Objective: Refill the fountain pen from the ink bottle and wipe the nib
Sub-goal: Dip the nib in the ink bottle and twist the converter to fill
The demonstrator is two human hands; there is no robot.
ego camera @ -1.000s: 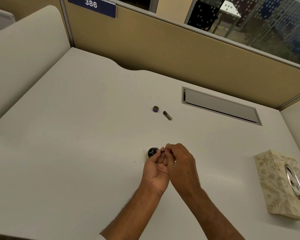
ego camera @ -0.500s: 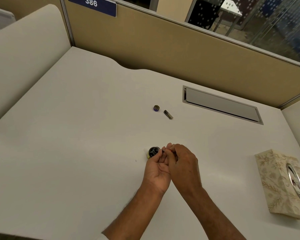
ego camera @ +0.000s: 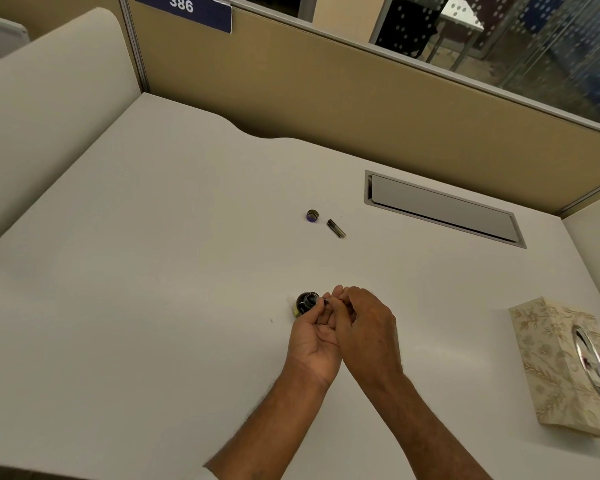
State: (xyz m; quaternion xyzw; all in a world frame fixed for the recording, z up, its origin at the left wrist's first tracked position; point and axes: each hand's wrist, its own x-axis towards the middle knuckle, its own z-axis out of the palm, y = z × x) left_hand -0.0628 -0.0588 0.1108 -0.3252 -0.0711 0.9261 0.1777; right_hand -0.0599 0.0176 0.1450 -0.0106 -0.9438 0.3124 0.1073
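Note:
A small dark ink bottle stands uncapped on the white desk, just left of my fingertips. My left hand and my right hand are pressed together, both pinching a small pen part, of which only a dark tip with a red bit shows beside the bottle's mouth. The rest of the pen is hidden by my fingers. Farther back lie the bottle's cap and a short dark pen piece.
A patterned tissue box with a metal-rimmed opening sits at the right edge. A recessed cable flap lies at the back right. Tan partition walls close off the back and left.
Both hands stay joined by the bottle; the fingers have shifted slightly around the pen part. The red bit shows less than one second ago.

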